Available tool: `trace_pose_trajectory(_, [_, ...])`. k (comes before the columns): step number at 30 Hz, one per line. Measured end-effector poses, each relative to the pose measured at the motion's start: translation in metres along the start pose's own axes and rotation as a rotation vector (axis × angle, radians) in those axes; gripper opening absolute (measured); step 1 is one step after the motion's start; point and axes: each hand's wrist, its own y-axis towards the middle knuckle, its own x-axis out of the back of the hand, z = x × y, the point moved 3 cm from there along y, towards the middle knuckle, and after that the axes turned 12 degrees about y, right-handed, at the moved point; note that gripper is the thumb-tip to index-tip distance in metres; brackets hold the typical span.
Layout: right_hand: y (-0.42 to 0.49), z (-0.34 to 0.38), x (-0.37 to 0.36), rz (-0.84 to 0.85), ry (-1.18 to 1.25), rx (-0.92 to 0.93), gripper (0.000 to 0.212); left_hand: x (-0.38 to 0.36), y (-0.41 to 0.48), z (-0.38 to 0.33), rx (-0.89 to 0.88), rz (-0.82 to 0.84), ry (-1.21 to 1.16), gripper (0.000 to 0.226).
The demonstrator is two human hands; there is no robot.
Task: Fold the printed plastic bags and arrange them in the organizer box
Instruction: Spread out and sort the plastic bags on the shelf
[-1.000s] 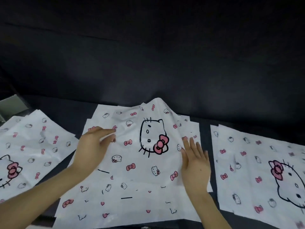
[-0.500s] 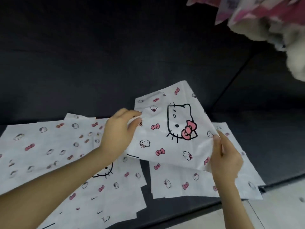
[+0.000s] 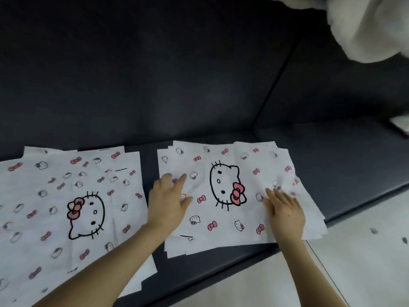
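A white plastic bag (image 3: 223,173) printed with a cat face and pink bows lies flat on top of a stack of like bags on the dark sofa seat. My left hand (image 3: 169,200) rests flat on its left part, fingers spread. On the bag's right part my right hand (image 3: 285,209) presses down with straight fingers. A second stack of printed bags (image 3: 66,196) lies spread to the left, touched by neither hand. No organizer box is in view.
The dark sofa back (image 3: 177,74) rises behind the bags. A white fluffy thing (image 3: 371,25) hangs in at the top right. Pale floor (image 3: 365,251) runs along the seat's front edge at the right. A flat object (image 3: 400,125) lies on the seat far right.
Both hands lifted one bag off the left stack, carried it rightward and laid it flat on the right stack. The pinching grips gave way to flat hands. The view swung right.
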Motion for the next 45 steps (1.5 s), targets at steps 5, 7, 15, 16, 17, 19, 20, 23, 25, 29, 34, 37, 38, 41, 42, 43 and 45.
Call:
trace_pose_trajectory(5, [-0.002,-0.007,-0.015,0.188,-0.176,-0.155,0.048,-0.017,-0.007,-0.007,-0.143,0.369,0.318,0.089])
trace_pose_trajectory(7, [-0.001,0.017,-0.015,0.097,-0.133,-0.093,0.051,-0.02,-0.009,-0.006,-0.134,0.385,0.332,0.095])
trace_pose_trajectory(15, [-0.034,0.204,-0.03,-0.001,0.299,0.311,0.045,0.032,-0.046,0.07,-0.34,0.175,0.298,0.043])
trace_pose_trajectory(16, [-0.042,0.225,-0.037,0.034,0.312,0.365,0.045,0.038,-0.059,0.094,-0.341,0.173,0.319,0.042])
trace_pose_trajectory(17, [-0.051,0.245,-0.045,0.071,0.322,0.417,0.045,0.047,-0.073,0.118,-0.338,0.168,0.332,0.044])
trace_pose_trajectory(19, [-0.064,0.279,-0.059,0.146,0.303,0.501,0.049,0.063,-0.101,0.168,-0.235,0.176,0.383,0.059])
trace_pose_trajectory(20, [-0.07,0.292,-0.066,0.181,0.273,0.533,0.052,0.07,-0.116,0.195,-0.138,0.194,0.399,0.068])
trace_pose_trajectory(23, [-0.078,0.322,-0.085,0.272,0.161,0.576,0.061,0.093,-0.158,0.259,0.201,0.183,0.371,0.066])
trace_pose_trajectory(25, [-0.08,0.335,-0.096,0.303,0.117,0.586,0.063,0.102,-0.181,0.285,0.396,0.158,0.325,0.059])
trace_pose_trajectory(29, [-0.086,0.339,-0.114,0.221,0.136,0.645,0.05,0.095,-0.203,0.302,0.494,0.137,0.283,0.056])
trace_pose_trajectory(34, [-0.095,0.339,-0.115,0.001,0.279,0.713,0.033,0.08,-0.203,0.301,0.45,-0.041,0.217,0.063])
trace_pose_trajectory(37, [-0.096,0.341,-0.109,-0.082,0.404,0.702,0.029,0.086,-0.199,0.293,0.461,-0.202,0.152,0.02])
trace_pose_trajectory(38, [-0.096,0.341,-0.106,-0.104,0.449,0.69,0.03,0.087,-0.198,0.293,0.493,-0.215,0.105,0.012])
trace_pose_trajectory(41, [-0.093,0.341,-0.095,-0.132,0.54,0.64,0.05,0.097,-0.198,0.297,0.599,-0.266,-0.078,0.014])
trace_pose_trajectory(42, [-0.092,0.342,-0.091,-0.131,0.566,0.624,0.053,0.101,-0.198,0.3,0.626,-0.272,-0.105,0.02])
trace_pose_trajectory(43, [-0.09,0.344,-0.086,-0.127,0.599,0.61,0.053,0.106,-0.197,0.303,0.636,-0.282,-0.092,0.025])
trace_pose_trajectory(45, [-0.086,0.35,-0.075,-0.111,0.669,0.596,0.048,0.116,-0.192,0.304,0.634,-0.322,-0.013,0.027])
